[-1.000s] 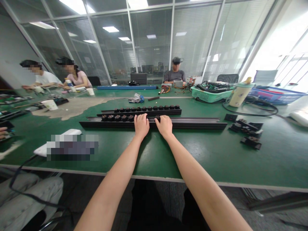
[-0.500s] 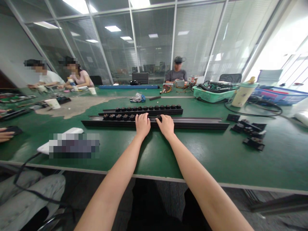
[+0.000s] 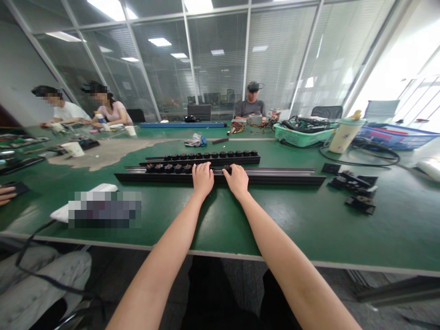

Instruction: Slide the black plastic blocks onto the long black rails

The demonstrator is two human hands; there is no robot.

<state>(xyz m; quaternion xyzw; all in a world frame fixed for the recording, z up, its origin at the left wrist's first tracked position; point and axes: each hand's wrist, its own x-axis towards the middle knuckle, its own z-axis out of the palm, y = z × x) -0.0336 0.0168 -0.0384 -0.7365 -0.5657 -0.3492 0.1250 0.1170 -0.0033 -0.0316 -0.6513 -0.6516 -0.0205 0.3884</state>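
Observation:
A long black rail (image 3: pixel 275 178) with a silvery channel lies crosswise on the table. Its left part carries a row of small black round pieces (image 3: pixel 178 168). My left hand (image 3: pixel 203 178) curls over the rail at the right end of that row, fingertips bent down on the far side; what lies beneath them is hidden. Just right of it, my right hand (image 3: pixel 236 178) has thumb and fingers closed on a small black piece (image 3: pixel 226 168) in the channel. Behind lies a shorter black rail (image 3: pixel 233 160) with a full row of similar pieces (image 3: pixel 215 154).
Loose black parts (image 3: pixel 354 183) lie in a pile on the right. Beyond stand a green basket (image 3: pixel 302 135) of cables, a cream tumbler (image 3: pixel 345 135) and a blue basket (image 3: pixel 402 140). A white device (image 3: pixel 84 201) sits front left. Three people work around the table; another person's hand (image 3: pixel 7 195) shows at left.
My right hand has shifted very slightly right along the rail with the small black piece. My left hand stays in place. The view sways a little.

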